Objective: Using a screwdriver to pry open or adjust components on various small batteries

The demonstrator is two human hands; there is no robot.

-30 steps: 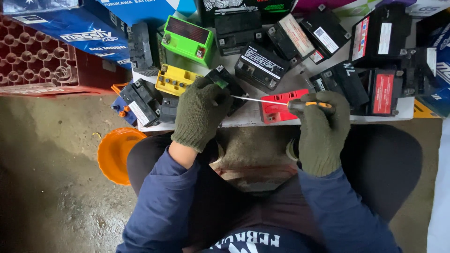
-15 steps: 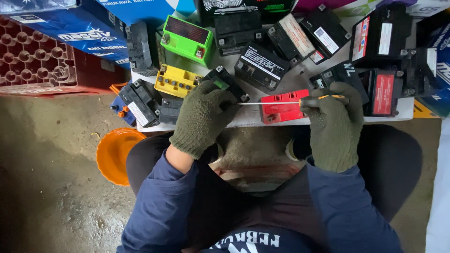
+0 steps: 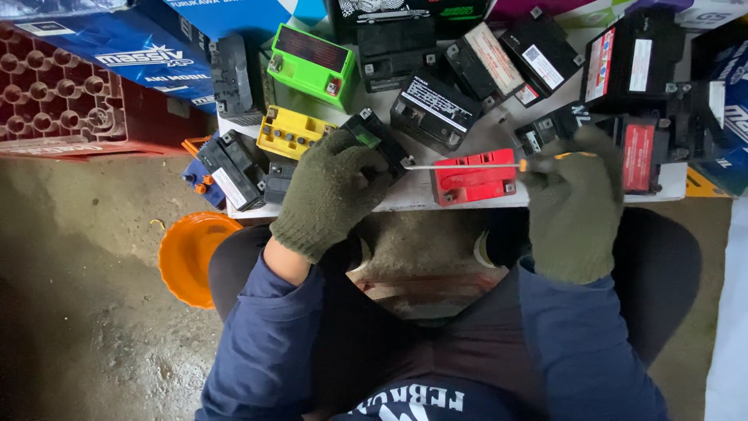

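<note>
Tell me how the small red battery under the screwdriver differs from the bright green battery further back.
The red box-shaped battery lies at the board's near edge, with the screwdriver shaft across it; the green box-shaped battery sits further back, touched by neither gloved hand. The red one looks flatter and smaller, the green one bulkier with a dark panel on its face. Both are small plastic-cased batteries with terminals at their corners.

- We look from one head camera, facing almost straight down, close over our lap.
- The board's near edge crosses mid-frame; its far edge runs off the top.
- Concrete floor fills the lower left.
</note>
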